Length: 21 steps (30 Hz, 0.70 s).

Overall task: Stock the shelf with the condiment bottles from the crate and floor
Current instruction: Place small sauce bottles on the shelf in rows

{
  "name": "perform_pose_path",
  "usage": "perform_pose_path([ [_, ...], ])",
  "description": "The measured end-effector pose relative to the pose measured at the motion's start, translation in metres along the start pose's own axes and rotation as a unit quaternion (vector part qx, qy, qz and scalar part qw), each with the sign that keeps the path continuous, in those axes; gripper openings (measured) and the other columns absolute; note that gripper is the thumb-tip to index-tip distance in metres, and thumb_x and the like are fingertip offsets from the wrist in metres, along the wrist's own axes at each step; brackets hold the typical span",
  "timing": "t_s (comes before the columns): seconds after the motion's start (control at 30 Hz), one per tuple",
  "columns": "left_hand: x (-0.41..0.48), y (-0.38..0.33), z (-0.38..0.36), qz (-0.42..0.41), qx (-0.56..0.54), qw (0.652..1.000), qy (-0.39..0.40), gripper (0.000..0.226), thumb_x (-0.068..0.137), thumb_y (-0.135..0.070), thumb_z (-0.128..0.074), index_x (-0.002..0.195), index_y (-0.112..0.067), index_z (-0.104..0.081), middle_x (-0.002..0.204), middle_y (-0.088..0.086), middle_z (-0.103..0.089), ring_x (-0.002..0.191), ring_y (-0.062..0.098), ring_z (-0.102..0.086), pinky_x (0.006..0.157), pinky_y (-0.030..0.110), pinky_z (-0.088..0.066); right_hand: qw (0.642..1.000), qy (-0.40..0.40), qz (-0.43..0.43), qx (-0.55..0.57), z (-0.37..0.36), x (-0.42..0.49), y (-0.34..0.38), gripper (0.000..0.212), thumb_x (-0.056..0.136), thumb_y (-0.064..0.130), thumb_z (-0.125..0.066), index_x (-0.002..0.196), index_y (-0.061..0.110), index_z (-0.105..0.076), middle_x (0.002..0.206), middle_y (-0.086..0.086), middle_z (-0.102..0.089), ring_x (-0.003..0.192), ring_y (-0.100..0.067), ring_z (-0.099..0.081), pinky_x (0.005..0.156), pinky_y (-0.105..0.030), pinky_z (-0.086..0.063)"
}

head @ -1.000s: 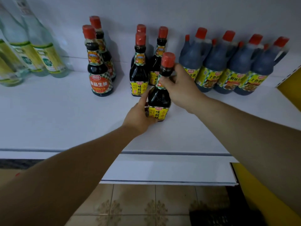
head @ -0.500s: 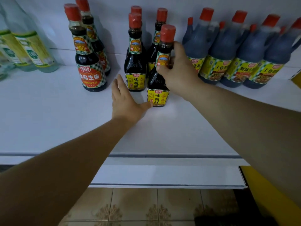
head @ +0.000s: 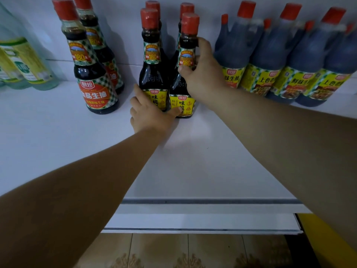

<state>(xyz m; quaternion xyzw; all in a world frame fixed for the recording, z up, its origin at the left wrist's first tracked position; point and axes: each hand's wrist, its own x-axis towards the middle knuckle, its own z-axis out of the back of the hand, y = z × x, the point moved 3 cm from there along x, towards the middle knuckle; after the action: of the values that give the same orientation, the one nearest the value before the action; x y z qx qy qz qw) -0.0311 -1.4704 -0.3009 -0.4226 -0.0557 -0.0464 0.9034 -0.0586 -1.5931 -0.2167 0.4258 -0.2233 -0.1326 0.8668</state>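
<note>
A dark sauce bottle [head: 183, 101] with a red cap and yellow label stands on the white shelf [head: 193, 161], front right of a group of like bottles. My right hand [head: 202, 74] is wrapped around its neck and shoulder. My left hand [head: 150, 115] lies flat on the shelf with its fingers against the base of the neighbouring yellow-label bottle [head: 152, 74] and its thumb at the held bottle's base. Two more such bottles stand behind, mostly hidden.
Two red-label soy bottles [head: 90, 78] stand to the left, pale green-label clear bottles [head: 25, 62] at the far left. A row of several large dark jugs [head: 280, 60] fills the right. Tiled floor [head: 173, 250] and a yellow panel [head: 328, 240] lie below the shelf edge.
The held bottle has been pushed back beside the front yellow-label bottle. My left hand came off its base and now rests flat on the shelf. The view has moved closer.
</note>
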Motion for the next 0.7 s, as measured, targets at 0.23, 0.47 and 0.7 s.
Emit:
perform_pose_path([
  [0.23,0.007,-0.001,-0.005,0.022,0.021,0.999,-0.045,0.111,0.065,-0.053,-0.076,0.146,-0.014,-0.011,0.135,0.007,-0.035,0.128,0.030,-0.036,0.105,0.046,-0.030,1.000,-0.012,0.004,-0.009,-0.004,0.011,-0.006,0.051,0.093,0.019,-0.058,0.139,0.020,-0.035,0.119,0.000,-0.059,0.096,-0.012,-0.055,0.077,-0.020,-0.039],
  [0.47,0.010,0.001,-0.006,0.032,0.017,0.998,-0.049,0.104,0.068,-0.050,-0.075,0.145,-0.016,-0.014,0.135,0.007,-0.035,0.128,0.029,-0.035,0.104,0.045,-0.028,1.000,-0.019,0.009,-0.008,-0.007,0.014,-0.008,0.052,0.094,0.018,-0.056,0.141,0.020,-0.034,0.120,0.000,-0.059,0.095,-0.009,-0.052,0.079,-0.020,-0.039],
  [0.7,0.005,-0.001,0.002,0.042,-0.003,0.999,0.007,0.111,0.070,-0.049,-0.075,0.149,-0.016,-0.004,0.142,0.008,-0.027,0.133,0.030,-0.029,0.107,0.045,-0.028,1.000,0.000,-0.004,-0.010,-0.010,0.004,-0.009,0.066,0.093,0.020,-0.057,0.148,0.021,-0.022,0.136,-0.002,-0.050,0.116,-0.015,-0.052,0.098,-0.029,-0.044],
])
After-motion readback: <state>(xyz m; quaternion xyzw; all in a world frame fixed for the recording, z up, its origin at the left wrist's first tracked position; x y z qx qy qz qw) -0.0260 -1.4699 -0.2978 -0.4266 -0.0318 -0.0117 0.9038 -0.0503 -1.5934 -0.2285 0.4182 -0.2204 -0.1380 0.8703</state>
